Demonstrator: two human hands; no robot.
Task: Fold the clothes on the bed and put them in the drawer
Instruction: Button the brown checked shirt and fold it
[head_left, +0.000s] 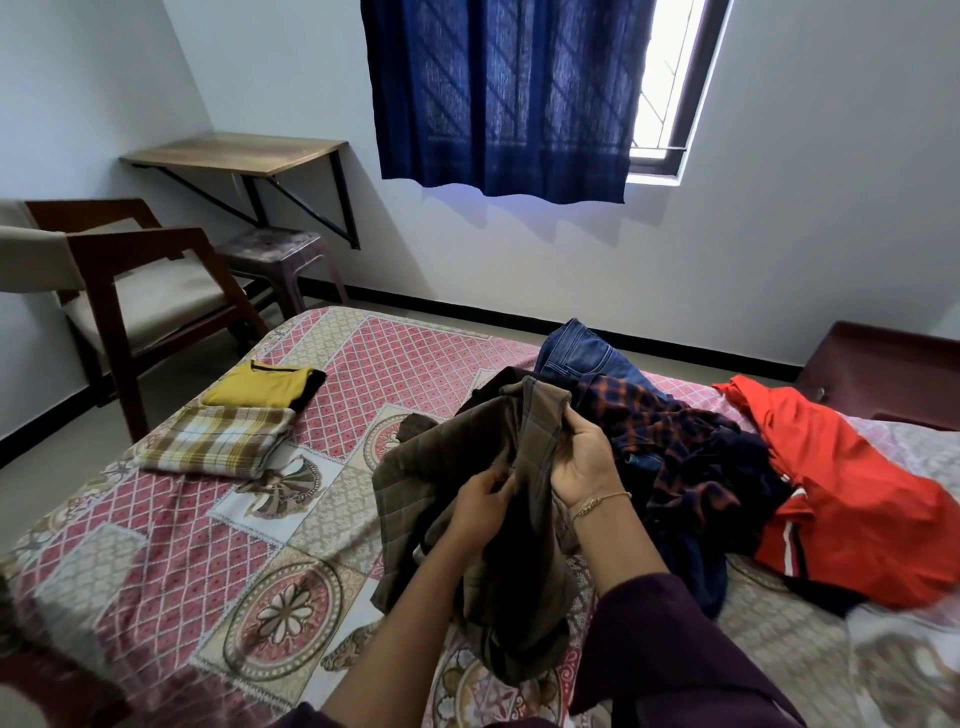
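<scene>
Both the left hand (480, 506) and right hand (584, 457) grip a brown checked shirt (467, 467), fingers curled, above the bed (208, 545).

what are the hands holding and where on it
Both hold the brown checked shirt: right hand grips its bunched upper edge, left hand pinches a fold lower down.

Both forearms reach forward from dark maroon sleeves, the left hand (480, 506) lower with fingers curled in a pinch, the right hand (584, 457) higher, palm turned inward, fingers closed in a grip, a thin gold bracelet (597, 503) on its wrist.
</scene>
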